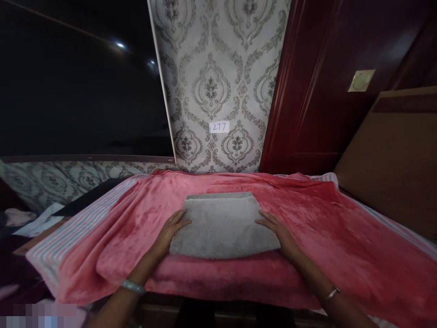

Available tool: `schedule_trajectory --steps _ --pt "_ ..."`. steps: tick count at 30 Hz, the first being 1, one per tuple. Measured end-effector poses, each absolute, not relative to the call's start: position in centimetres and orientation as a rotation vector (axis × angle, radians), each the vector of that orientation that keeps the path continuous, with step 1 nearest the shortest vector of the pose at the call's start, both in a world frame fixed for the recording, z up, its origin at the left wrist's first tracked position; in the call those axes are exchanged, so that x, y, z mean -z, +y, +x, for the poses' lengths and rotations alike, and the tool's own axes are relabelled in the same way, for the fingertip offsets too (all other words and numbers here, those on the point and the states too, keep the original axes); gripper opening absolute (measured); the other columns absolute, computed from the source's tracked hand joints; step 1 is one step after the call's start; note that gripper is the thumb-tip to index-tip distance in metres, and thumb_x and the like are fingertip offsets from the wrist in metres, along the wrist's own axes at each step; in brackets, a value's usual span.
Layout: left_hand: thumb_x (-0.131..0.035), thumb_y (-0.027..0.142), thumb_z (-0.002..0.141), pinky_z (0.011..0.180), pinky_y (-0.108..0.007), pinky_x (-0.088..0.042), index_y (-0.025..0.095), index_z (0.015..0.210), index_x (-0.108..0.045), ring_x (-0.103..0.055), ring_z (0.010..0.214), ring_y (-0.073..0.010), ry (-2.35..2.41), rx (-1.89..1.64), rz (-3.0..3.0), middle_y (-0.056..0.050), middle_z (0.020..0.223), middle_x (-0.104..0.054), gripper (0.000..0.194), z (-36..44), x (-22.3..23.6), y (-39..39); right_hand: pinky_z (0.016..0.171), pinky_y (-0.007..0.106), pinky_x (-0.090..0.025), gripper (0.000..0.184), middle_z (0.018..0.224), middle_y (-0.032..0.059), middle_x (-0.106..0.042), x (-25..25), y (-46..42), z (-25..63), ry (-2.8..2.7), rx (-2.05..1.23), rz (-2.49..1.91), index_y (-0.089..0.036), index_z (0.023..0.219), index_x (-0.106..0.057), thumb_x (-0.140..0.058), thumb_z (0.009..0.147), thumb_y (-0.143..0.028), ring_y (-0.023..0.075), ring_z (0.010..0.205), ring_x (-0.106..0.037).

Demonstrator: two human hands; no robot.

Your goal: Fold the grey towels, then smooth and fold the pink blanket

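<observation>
A grey folded cloth [225, 225], with a soft, towel-like surface, lies in front of me on a pink-red plush blanket [126, 241]. Its far edge shows a second layer underneath. My left hand [175, 225] rests on the cloth's left side, fingers stretched out and thumb apart from them. At the opposite side, my right hand [273, 225] touches the right edge in the same way, fingers extended. Both hands lie against the cloth rather than wrapped round it; some fingers are partly hidden. A bangle circles each wrist.
Striped fabric [85, 214] shows under the blanket at the sides. Behind stand a patterned wall with a paper label [219, 127] reading 277, a large dark screen [82, 86] and a dark red door [317, 82]. A brown cardboard panel [396, 159] leans at the right.
</observation>
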State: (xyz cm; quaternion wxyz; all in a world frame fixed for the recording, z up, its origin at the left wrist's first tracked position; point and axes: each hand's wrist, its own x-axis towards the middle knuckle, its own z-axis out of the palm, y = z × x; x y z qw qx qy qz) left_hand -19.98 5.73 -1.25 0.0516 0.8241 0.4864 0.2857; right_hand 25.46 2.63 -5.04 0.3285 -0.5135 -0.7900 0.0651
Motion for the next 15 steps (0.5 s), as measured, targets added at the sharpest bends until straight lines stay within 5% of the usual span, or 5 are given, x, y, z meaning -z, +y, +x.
schedule_trajectory --steps 4,7,11,15 --pt "-0.059 0.049 0.083 0.120 -0.049 -0.034 0.021 0.099 -0.078 -0.048 0.139 -0.0294 1.254 -1.143 2.179 -0.011 0.138 -0.065 0.037 -18.9 -2.5 6.4 0.112 0.053 -0.039 0.041 0.121 0.0130 -0.070 0.8 3.0 25.0 -1.774 -0.311 -1.180 -0.023 0.101 -0.077 -0.054 0.084 -0.053 0.0320 0.127 -0.055" --pt "-0.067 0.064 0.072 0.104 -0.047 -0.049 0.018 0.097 -0.075 -0.062 0.118 -0.0320 1.214 -1.325 1.862 -0.013 0.118 -0.074 0.053 -18.0 -7.2 5.8 0.100 0.047 -0.051 0.045 0.109 0.0111 -0.073 -4.1 2.4 24.7 -1.515 -0.439 -1.132 -0.021 0.095 -0.074 -0.062 0.080 -0.062 0.0310 0.112 -0.063" --pt "-0.074 0.065 0.067 0.066 -0.033 -0.054 0.015 0.088 -0.071 -0.067 0.073 -0.0229 1.170 -1.383 1.517 -0.007 0.082 -0.075 0.054 -16.5 -12.4 5.7 0.078 0.037 -0.058 0.056 0.097 0.0084 -0.074 -9.4 2.3 24.2 -1.243 -0.687 -1.052 -0.018 0.100 -0.071 -0.073 0.073 -0.067 0.0260 0.088 -0.069" --pt "-0.077 0.056 0.067 0.060 -0.030 -0.052 0.014 0.086 -0.069 -0.065 0.062 -0.0190 1.096 -1.273 1.303 -0.006 0.076 -0.073 0.048 -15.4 -13.4 7.5 0.065 0.036 -0.059 0.050 0.086 0.0106 -0.074 -9.9 4.5 23.7 -1.089 -1.025 -1.061 -0.014 0.098 -0.071 -0.072 0.077 -0.060 0.0261 0.075 -0.070"
